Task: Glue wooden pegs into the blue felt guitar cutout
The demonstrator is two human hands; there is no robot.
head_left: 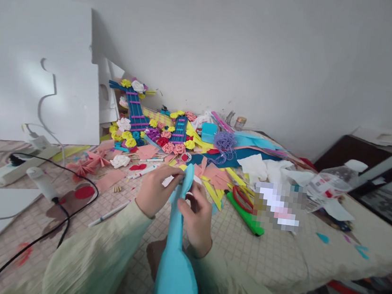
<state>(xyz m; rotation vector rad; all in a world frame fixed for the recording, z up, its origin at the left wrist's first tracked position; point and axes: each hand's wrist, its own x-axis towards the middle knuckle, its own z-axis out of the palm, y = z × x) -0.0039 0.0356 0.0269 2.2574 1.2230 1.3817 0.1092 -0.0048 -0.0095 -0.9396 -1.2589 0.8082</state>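
Note:
A turquoise guitar-shaped craft piece (175, 273) stands in front of me, its wide body toward me and its narrow neck pointing away over the table. At the left edge of its head, my left hand (160, 188) is closed in a pinch; whatever lies between the fingertips is too small to name. From the right, my right hand (198, 216) grips the upper neck, thumb against its side and fingers curled behind. Beyond the hands lie pink paper scraps (214, 174) and yellow paper strips (213, 194).
Decorated paper guitars (136, 111) with paper flowers lean at the back. Purple yarn (224, 143), a green cutter-like tool (245, 215), red-handled scissors (243, 196) and a plastic bottle (332, 183) lie rightward. At left are a power strip (22, 164) and a black cable (62, 219).

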